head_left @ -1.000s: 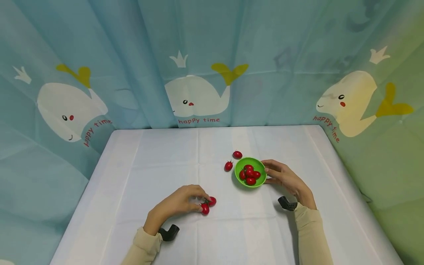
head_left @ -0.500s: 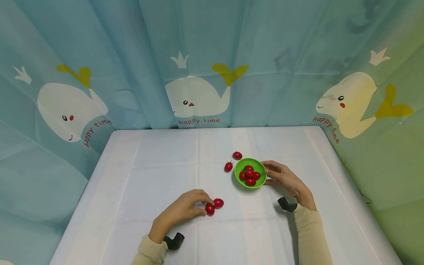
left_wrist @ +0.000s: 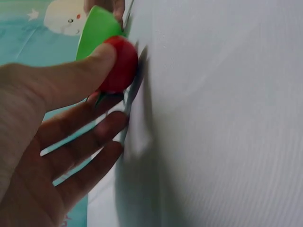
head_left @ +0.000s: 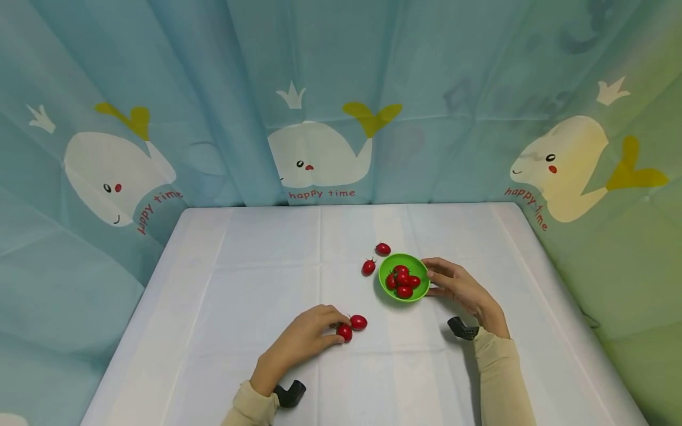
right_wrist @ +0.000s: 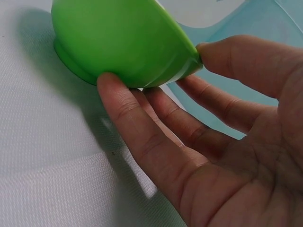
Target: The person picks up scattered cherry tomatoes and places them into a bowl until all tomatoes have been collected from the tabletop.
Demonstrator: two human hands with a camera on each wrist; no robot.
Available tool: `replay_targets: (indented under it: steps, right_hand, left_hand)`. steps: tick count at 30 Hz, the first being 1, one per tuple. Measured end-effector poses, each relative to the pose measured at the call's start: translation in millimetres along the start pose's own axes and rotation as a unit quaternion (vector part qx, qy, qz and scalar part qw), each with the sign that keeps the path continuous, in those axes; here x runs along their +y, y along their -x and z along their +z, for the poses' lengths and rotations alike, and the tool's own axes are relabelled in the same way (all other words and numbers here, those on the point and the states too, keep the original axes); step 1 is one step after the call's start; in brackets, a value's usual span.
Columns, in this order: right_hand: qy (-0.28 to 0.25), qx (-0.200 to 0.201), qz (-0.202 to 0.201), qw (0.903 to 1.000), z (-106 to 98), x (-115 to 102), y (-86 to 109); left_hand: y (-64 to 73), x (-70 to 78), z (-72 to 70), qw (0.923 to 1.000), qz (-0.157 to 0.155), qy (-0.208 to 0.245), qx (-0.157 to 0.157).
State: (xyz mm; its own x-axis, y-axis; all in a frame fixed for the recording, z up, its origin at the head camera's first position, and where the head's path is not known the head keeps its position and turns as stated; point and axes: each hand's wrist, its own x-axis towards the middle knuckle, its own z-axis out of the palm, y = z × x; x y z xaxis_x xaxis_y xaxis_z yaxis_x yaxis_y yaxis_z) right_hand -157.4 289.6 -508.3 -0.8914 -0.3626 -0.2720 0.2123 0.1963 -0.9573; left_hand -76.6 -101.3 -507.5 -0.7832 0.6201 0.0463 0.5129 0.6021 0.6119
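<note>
My left hand (head_left: 311, 335) pinches a red cherry tomato (head_left: 344, 332) between thumb and fingertips, close over the white cloth. In the left wrist view the thumb presses on this tomato (left_wrist: 122, 64), its green stem end lying toward the other fingers. Just beyond it sits another cherry tomato (head_left: 359, 322). A small green bowl (head_left: 403, 257) stands to the upper right with several cherry tomatoes inside. My right hand (head_left: 462, 290) holds the bowl from its right side. The right wrist view has the thumb at the rim of the bowl (right_wrist: 118, 38) and fingertips low against its wall.
Two more cherry tomatoes, one (head_left: 369, 267) left of the bowl and one (head_left: 382, 249) behind it, lie on the cloth. A white-covered table (head_left: 256, 254) bears everything. Curtains (head_left: 330, 71) printed with whales hang around its back and sides.
The left hand has moved to the right with its tomato; the neighbouring tomato has also shifted right. The right hand and bowl stay in place.
</note>
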Motion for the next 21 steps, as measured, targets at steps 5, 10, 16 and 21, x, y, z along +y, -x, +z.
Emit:
replay_targets:
  steps: [5, 10, 16, 21]
  right_hand:
    - [-0.001, -0.002, -0.002, 1.0000, 0.5, -0.2, 0.3]
    - [-0.001, 0.001, -0.004, 1.0000, 1.0, -0.4, 1.0]
    - [-0.002, 0.001, 0.000, 1.0000, 0.6, 0.7, 0.8]
    - [-0.005, -0.003, -0.001, 1.0000, -0.2, -0.1, 0.5]
  left_hand:
    - [-4.4, 5.8, 4.4, 0.9990, -0.002, -0.027, 0.036]
    - [-9.7, 9.5, 2.3, 0.9985, -0.005, -0.033, 0.044]
    - [-15.4, 12.2, -5.7, 0.9986, -0.016, -0.030, 0.041]
    - [-24.7, 14.6, -15.0, 0.9988, -0.017, -0.029, 0.037]
